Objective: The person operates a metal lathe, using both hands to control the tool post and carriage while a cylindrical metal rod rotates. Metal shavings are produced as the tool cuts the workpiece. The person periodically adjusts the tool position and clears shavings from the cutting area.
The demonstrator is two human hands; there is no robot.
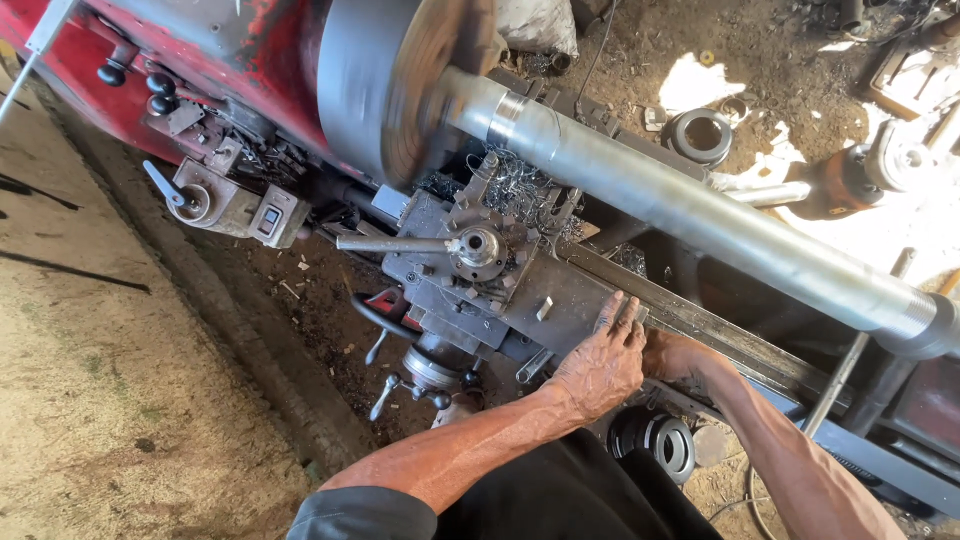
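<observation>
Both hands down on the lathe carriage, centre of frame.
My left hand (pixel 602 362) lies flat, fingers spread, on the carriage (pixel 540 300); my right hand (pixel 678 356) is tucked behind it by the bed rail (pixel 720 330), its grip I can't tell. Shaft (pixel 700 215) blurs across upper right in the chuck (pixel 385 85); tool post (pixel 478 245) just left.

The lathe headstock (pixel 200 50) is red with black knobs; the long shaft (pixel 700 215) is bare silver-grey metal. The carriage (pixel 480 280) is dark grey, strewn with bright silver swarf (pixel 520 190). The floor (pixel 100 380) is tan concrete; the sleeve (pixel 360 515) is dark grey.
</observation>
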